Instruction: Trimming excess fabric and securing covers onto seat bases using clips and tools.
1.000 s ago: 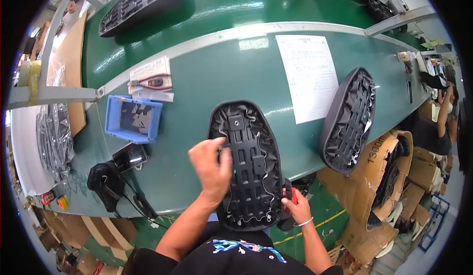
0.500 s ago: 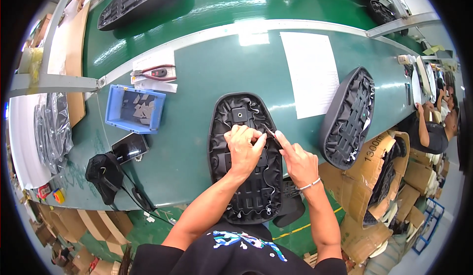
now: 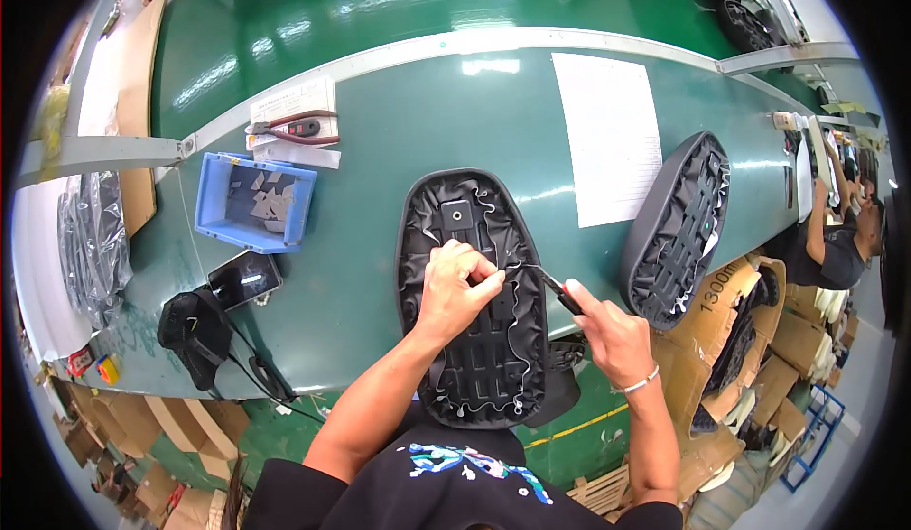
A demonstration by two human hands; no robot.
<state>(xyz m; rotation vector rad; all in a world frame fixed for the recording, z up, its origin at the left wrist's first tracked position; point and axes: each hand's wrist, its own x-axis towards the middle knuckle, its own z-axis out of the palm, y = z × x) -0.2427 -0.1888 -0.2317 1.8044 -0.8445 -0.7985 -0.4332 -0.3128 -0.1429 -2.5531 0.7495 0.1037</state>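
A black padded seat (image 3: 479, 378) lies upside down at the front edge of the green bench, ribbed base facing up. Its black cover is gathered round the rim with a thin white cord (image 3: 514, 326). My left hand (image 3: 454, 293) is over the seat's middle, thumb and fingertips pinched on what looks like this cord. In my right hand (image 3: 615, 335), at the seat's right edge, is a slim tool (image 3: 560, 293) with a black and red handle. The tool's thin metal tip points left, close to the cord near my left fingertips.
Left on the bench are a blue bin (image 3: 251, 231) of small grey pieces, red-handled pliers (image 3: 302, 128), a phone (image 3: 245, 278) and a black cap (image 3: 196, 333). A paper sheet (image 3: 607, 141) and second seat (image 3: 676, 231) lie right, beside a cardboard box (image 3: 735, 326). A co-worker (image 3: 835, 250) is far right.
My right hand has moved right and toward me, away from my left fingertips, and the tool's handle now shows. My left hand stays pinched. The seat beyond the rail has left the view.
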